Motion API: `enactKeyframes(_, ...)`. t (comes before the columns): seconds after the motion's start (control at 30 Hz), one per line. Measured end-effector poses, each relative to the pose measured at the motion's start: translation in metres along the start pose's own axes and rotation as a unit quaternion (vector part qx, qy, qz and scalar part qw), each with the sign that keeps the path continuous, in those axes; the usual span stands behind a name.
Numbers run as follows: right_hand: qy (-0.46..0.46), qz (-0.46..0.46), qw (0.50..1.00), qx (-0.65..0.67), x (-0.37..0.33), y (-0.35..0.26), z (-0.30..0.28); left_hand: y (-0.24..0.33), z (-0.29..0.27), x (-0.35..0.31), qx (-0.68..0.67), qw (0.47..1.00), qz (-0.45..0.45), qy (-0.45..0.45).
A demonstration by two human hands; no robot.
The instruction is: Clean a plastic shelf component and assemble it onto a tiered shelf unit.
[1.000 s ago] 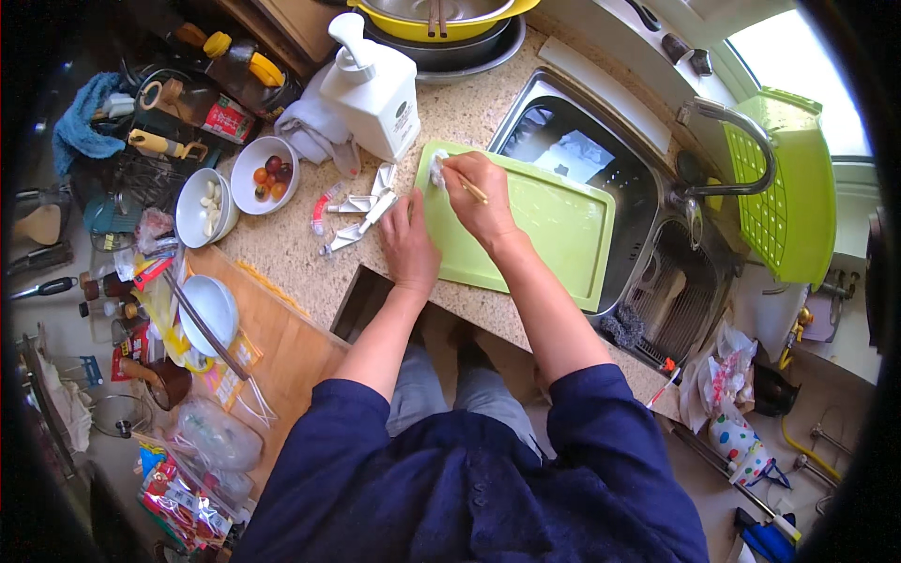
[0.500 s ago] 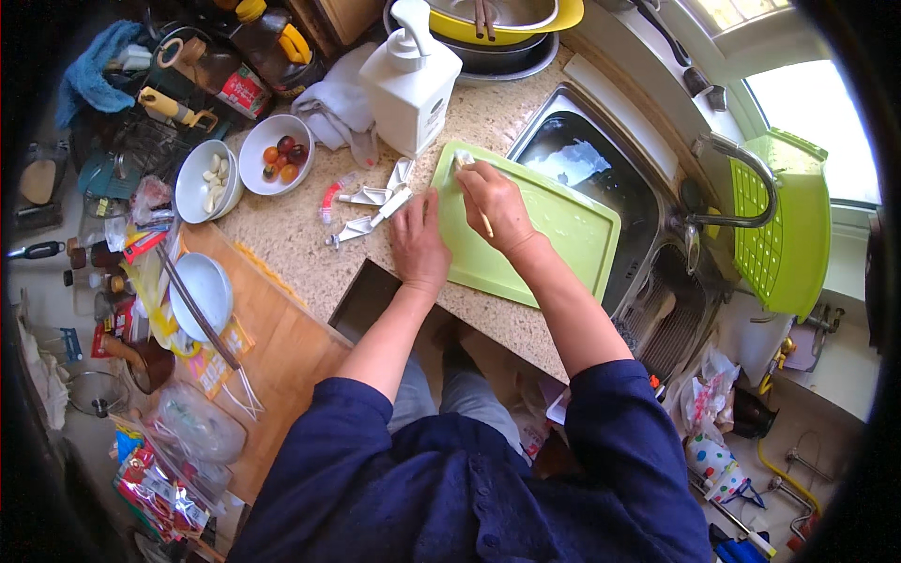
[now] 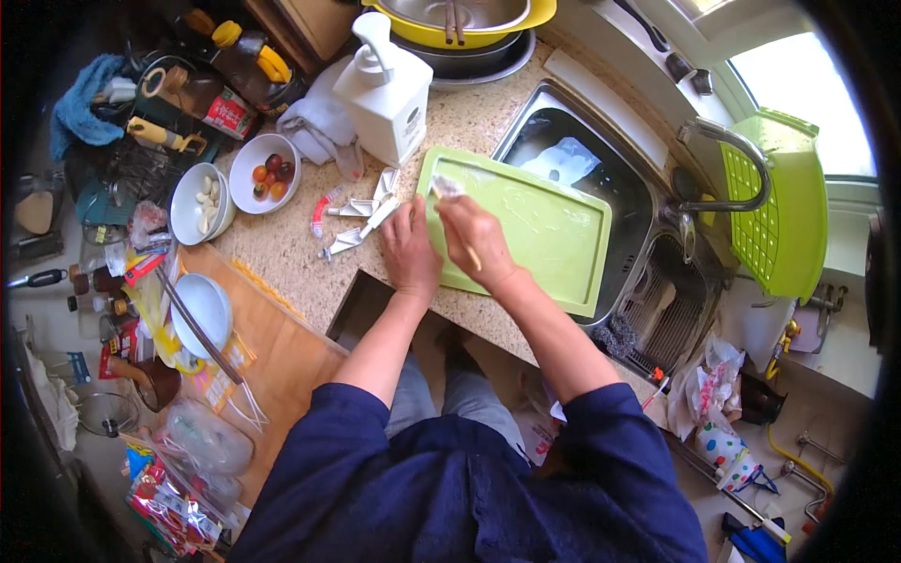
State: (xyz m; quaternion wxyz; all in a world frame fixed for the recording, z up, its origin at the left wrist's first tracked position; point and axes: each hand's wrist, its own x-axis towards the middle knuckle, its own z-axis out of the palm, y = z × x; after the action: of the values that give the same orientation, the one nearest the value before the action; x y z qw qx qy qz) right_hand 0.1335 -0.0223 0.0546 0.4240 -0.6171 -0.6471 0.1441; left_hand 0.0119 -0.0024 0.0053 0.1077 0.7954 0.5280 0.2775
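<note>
A light green rectangular plastic tray or lid [image 3: 554,249] with a raised rim lies on the counter, its right side reaching over the sink edge. Whitish wet streaks mark its surface. My right hand [image 3: 474,239] is closed round the thin wooden handle of a small brush [image 3: 447,187], whose pale bristle end meets the tray near its far left corner. Beside the tray's left edge, my left hand [image 3: 411,251] lies with fingers stretched out, touching the rim. Just left of it are white hinged plastic clips [image 3: 361,225] and a curved red-and-clear piece [image 3: 324,208].
A white pump bottle [image 3: 385,103] stands beyond the tray. Bowls of cherry tomatoes [image 3: 246,192] and garlic cloves [image 3: 225,218] sit at left, near a wooden board [image 3: 282,324]. At right are the sink [image 3: 615,192], its faucet [image 3: 751,183] and a green rack [image 3: 779,216].
My right hand has brought the brush nearer to me along the tray's left side. My left hand stays by the left rim. The whole view has shifted slightly.
</note>
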Motion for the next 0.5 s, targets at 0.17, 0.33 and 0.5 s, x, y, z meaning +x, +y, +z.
enactKeyframes(0.17, 0.026, -0.019, 0.999, -0.024, 0.015, 0.014, -0.004, 0.002, 0.002, 0.002, 0.014, 1.0, 0.014, -0.011)
enactKeyframes(0.33, 0.07, 0.048, 0.995, -0.049, -0.003, 0.031, -0.022, 0.002, -0.001, 0.003, -0.019, 1.0, 0.005, -0.013)
enactKeyframes(0.5, 0.178, 0.132, 0.965, -0.141, -0.062, 0.054, -0.091, 0.004, -0.002, 0.0, -0.011, 1.0, -0.002, -0.009)
